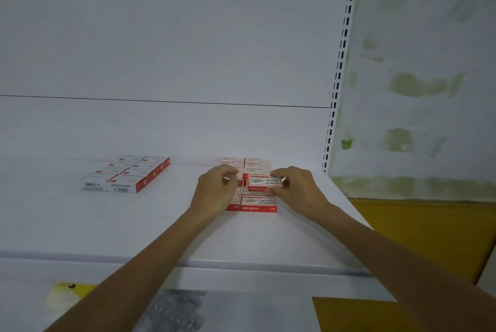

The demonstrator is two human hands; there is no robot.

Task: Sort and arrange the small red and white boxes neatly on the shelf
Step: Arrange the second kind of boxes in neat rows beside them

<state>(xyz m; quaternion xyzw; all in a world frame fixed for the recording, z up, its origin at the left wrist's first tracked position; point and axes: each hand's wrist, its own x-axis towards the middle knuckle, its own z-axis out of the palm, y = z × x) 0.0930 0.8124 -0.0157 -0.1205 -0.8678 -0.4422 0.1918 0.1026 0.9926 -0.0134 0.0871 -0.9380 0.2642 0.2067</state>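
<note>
Looking down at a white shelf [161, 229] with 2 batches of small red and white boxes on it. Over on the left, a flat block [126, 173] laid 2 across, sitting at an angle and well apart from the rest. More to the right, a tidier grid [252, 204] running front to back in 2 columns, squared up with the front edge.

Pinching 1 loose box [264, 182] by its edges with the right hand [298, 189], label face up, just over the right column of that grid. Probably gripped at the edges so as to drop it flat into line without trapping fingers underneath.

Resting the left hand [214, 189] over the left column, fingers curled in toward the held box. Can't tell whether it's pinching a box of its own or just steadying the row, with the fingertips hidden behind the knuckles. Guessing steadying, to stop the neighbours skidding on that slick surface.

Seems roughly midway: 1 grid nearly neat, the angled block not yet squared up or merged. Next up, probably lowering gently and nudging flush. Worth going easy with cardboard this light, since 1 bump could knock the whole row crooked.
</note>
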